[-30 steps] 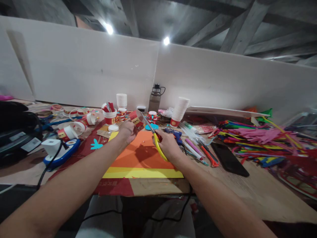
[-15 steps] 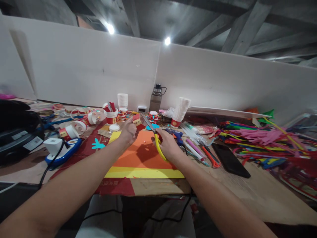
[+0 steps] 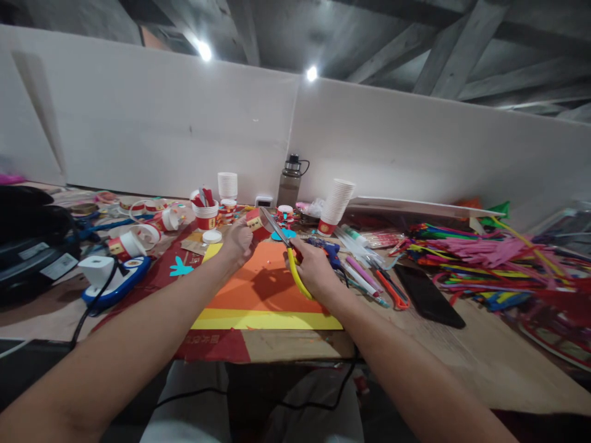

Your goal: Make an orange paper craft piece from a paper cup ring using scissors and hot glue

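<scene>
While I watch through the head camera, the left hand has its fingers curled around a red paper cup, held tilted near the centre of the frame. To its right, the right hand has its fingers wrapped around the yellow handle of the scissors; the blades reach up-left to the cup, though I cannot tell how far they are parted. Orange paper lies below both on the tabletop. I cannot read the dark marks on the cup, the blurred white labels at far left or the characters on the red cardboard, lower centre.
</scene>
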Action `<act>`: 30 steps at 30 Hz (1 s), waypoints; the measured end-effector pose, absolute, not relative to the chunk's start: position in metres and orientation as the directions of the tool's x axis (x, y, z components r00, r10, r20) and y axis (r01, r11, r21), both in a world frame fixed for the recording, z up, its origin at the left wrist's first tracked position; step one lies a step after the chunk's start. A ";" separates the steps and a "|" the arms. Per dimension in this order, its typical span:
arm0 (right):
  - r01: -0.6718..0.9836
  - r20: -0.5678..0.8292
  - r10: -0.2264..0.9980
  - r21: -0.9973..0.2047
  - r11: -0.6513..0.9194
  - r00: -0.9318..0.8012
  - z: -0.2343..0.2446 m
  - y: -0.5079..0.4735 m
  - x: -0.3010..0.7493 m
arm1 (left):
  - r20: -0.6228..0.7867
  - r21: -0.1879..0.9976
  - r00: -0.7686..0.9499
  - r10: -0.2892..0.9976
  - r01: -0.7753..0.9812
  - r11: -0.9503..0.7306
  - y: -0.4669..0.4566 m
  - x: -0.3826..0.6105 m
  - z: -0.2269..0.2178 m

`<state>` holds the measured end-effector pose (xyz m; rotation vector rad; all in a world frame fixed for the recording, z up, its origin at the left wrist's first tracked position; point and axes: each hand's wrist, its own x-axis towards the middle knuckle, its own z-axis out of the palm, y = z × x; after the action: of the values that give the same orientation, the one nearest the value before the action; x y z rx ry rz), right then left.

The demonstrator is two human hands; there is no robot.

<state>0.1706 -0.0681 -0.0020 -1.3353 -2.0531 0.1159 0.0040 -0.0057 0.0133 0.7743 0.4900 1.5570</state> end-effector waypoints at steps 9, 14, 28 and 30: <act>0.775 0.513 0.820 -0.400 0.489 -0.253 0.002 -0.071 0.171 | 0.175 0.742 0.064 0.982 -0.665 -0.089 -0.005 0.002 0.013; 0.794 0.503 0.830 -0.389 0.467 -0.242 0.005 -0.071 0.172 | 0.255 0.760 0.098 0.962 -0.636 -0.136 -0.007 -0.002 0.017; 0.806 0.535 0.806 -0.343 0.483 -0.255 -0.003 -0.065 0.173 | 0.375 0.744 0.018 0.927 -0.602 -0.289 -0.003 -0.001 0.013; 0.809 0.529 0.809 -0.340 0.480 -0.258 -0.004 -0.064 0.173 | 0.367 0.757 0.036 0.930 -0.592 -0.276 -0.007 0.001 0.015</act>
<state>0.1730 -0.0635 -0.0041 -1.3311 -2.0712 0.0000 0.0009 -0.0070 0.0145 1.0310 0.4508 1.5655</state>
